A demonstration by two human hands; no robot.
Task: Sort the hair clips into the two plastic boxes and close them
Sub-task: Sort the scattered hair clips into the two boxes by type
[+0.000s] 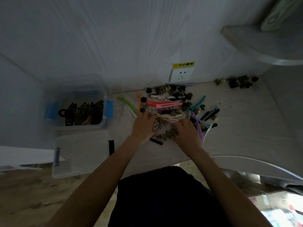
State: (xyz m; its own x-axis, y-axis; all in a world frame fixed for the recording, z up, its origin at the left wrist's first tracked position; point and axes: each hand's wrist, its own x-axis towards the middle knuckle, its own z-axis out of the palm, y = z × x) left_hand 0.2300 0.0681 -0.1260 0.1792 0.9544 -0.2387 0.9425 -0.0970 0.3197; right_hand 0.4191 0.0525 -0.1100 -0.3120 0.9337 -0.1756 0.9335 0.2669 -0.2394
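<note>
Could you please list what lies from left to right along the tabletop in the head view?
Clear plastic box with blue latches holding dark claw clips → green long hair clip → pink flat clips → teal clip → small dark clip cluster by the wall.

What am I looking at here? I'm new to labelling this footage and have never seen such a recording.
There is no machine: a person wears a camera on the head, looking down at their own two arms. This single picture comes from that camera. The left hand and right hand both rest in a pile of hair clips spread on a pale table; whether either actually grips a clip cannot be told. At the left stands an open plastic box with blue latches, already holding dark claw clips. Nearer the person is a second clear box, which looks empty. A wall socket sits behind the pile.
</note>
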